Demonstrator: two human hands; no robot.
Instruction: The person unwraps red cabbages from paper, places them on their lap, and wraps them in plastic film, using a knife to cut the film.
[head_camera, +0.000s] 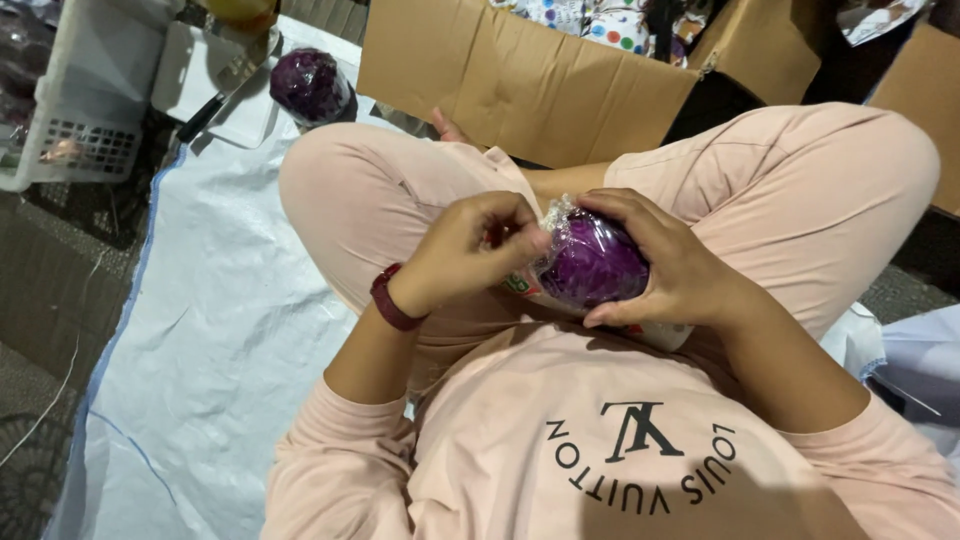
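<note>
I sit cross-legged in pink clothes and hold a purple cabbage (592, 268) wrapped in clear plastic film over my lap. My right hand (665, 258) cups the cabbage from the right side. My left hand (470, 250), with a dark red band on the wrist, pinches the film at the cabbage's left end, fingers closed on it. A label or bag edge shows under the cabbage.
A second wrapped purple cabbage (312, 87) lies on the white sheet (210, 330) ahead to the left, beside a white cutting board (205, 75) with a knife (215, 100). A white plastic crate (85, 100) stands far left. An open cardboard box (520, 85) sits in front of my knees.
</note>
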